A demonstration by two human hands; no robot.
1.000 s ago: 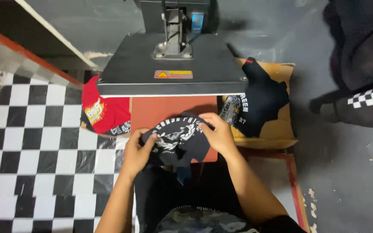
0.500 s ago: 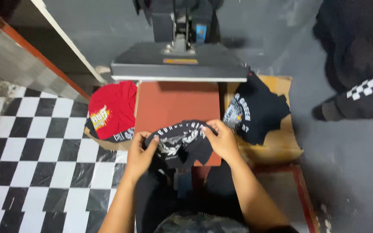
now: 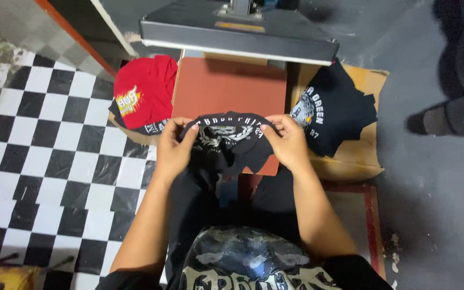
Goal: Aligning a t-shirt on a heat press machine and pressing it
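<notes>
Fingers of the left hand (image 3: 172,149) and right hand (image 3: 288,142) pinch the top edge of a black printed garment (image 3: 227,140), held at the front edge of the heat press's rust-red lower platen (image 3: 226,86). A yellow rectangular label (image 3: 240,26) sits on the raised grey upper plate (image 3: 242,32). A red shirt (image 3: 143,91) lies left, black shirts (image 3: 334,107) on cardboard (image 3: 368,156) right.

Head view, steeply downward, close.
</notes>
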